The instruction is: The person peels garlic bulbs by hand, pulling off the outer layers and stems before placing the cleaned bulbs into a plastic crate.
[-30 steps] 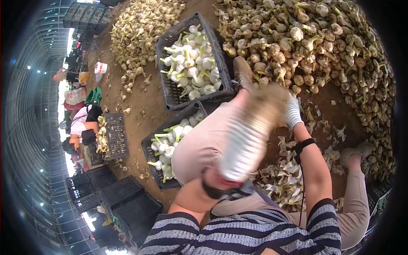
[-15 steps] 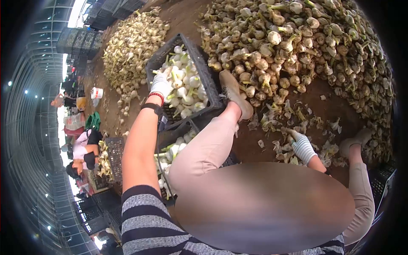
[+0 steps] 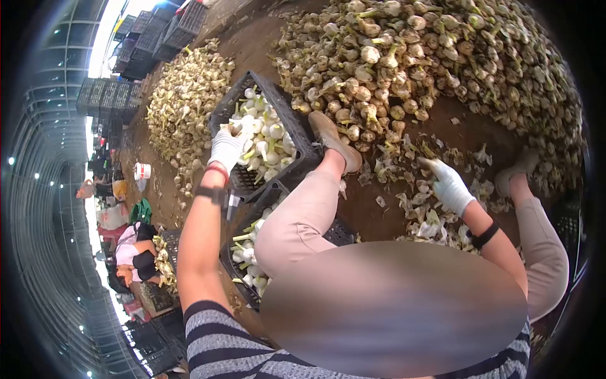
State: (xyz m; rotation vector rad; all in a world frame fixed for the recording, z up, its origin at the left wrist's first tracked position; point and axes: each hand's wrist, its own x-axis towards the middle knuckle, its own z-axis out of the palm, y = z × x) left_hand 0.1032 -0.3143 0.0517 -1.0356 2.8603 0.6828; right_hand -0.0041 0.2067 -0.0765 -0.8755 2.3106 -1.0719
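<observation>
My left hand (image 3: pixel 227 148), in a white glove with bare fingertips, is at the near left edge of a black crate (image 3: pixel 302 136) of white garlic bulbs (image 3: pixel 271 151). Its fingertips blend with the bulbs, so a grip cannot be made out. My right hand (image 3: pixel 449 186), gloved too, hovers over loose garlic skins (image 3: pixel 435 224) on the ground, fingers stretched out and apart, with nothing visible in them. A large heap of untrimmed garlic (image 3: pixel 404 63) lies beyond my feet.
A second crate (image 3: pixel 230 256) with white bulbs stands beside my leg. My shoe (image 3: pixel 334 144) touches the heap's edge. A smaller garlic pile (image 3: pixel 189 95), stacked crates (image 3: pixel 107 98), a white bucket (image 3: pixel 142 170) and a seated co-worker (image 3: pixel 132 252) are at the left.
The view has shifted. My left hand has drawn back towards the crate's left edge. My right hand and forearm show more fully, the fingers now stretched out above the skins.
</observation>
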